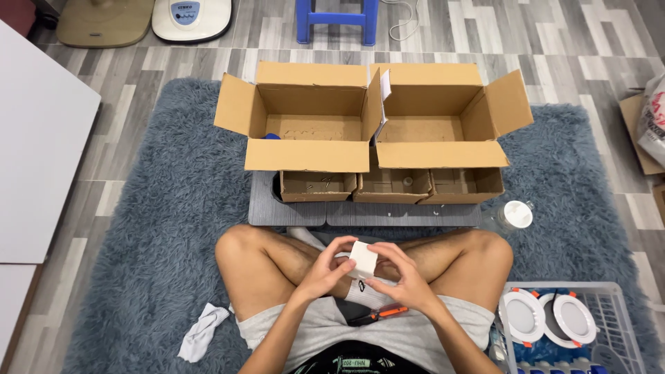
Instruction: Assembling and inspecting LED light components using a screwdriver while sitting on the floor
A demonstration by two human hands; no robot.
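Centrally, a small white box point(363, 259) is held above the crossed legs, gripped between the left hand point(327, 269) and the right hand point(400, 275), whose fingers are closed around its sides. An orange-handled tool point(377, 315) is seen resting on the lap just below the hands. Two large open cardboard boxes point(315, 125) are set side by side ahead on a grey shaggy rug point(159, 208), with three small cardboard trays point(391, 185) lined up before them on a low grey board point(291, 213). Round white lamps point(547, 317) are stacked in a wire basket point(616, 305) at the right.
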